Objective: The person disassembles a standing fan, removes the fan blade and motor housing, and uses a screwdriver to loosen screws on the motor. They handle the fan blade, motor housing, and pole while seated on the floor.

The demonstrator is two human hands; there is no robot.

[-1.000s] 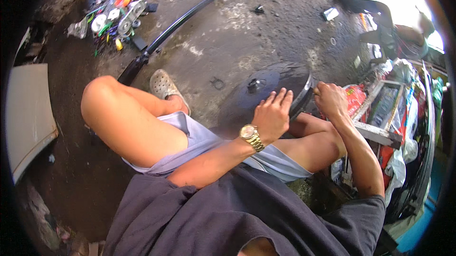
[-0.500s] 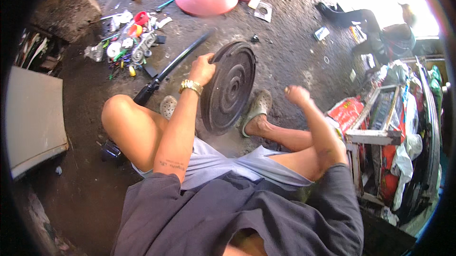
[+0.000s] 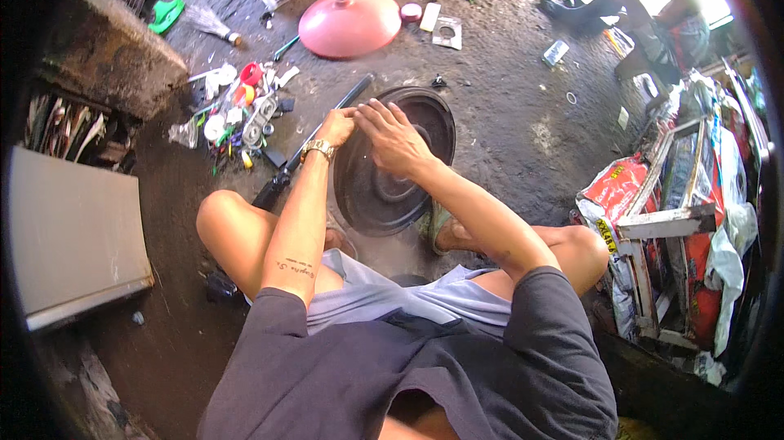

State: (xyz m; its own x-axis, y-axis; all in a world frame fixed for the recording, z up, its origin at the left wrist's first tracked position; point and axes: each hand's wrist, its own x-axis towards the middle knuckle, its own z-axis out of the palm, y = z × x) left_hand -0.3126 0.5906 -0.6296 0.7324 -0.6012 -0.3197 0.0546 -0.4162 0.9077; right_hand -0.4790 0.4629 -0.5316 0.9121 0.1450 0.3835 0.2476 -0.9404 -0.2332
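Nearer the person than the pink base [image 3: 351,25], a black disc [image 3: 367,197] had its rim seemingly grasped by the left hand [image 3: 337,126]; the right hand [image 3: 396,141], fingers extended, was over it. Handling looked unfinished: disc not yet released, black pole [image 3: 275,187] lying separately.

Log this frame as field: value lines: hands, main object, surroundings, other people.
left hand: grips the disc's upper-left rim
right hand: open, fingers extended over the disc's upper part; contact unclear
main object: dark round disc with concentric ridges
left wrist: gold-coloured watch
beyond left hand: black pole; pile of small parts
far side: pinkish-red round base
right side: worn frame
other people: seated person, upper right
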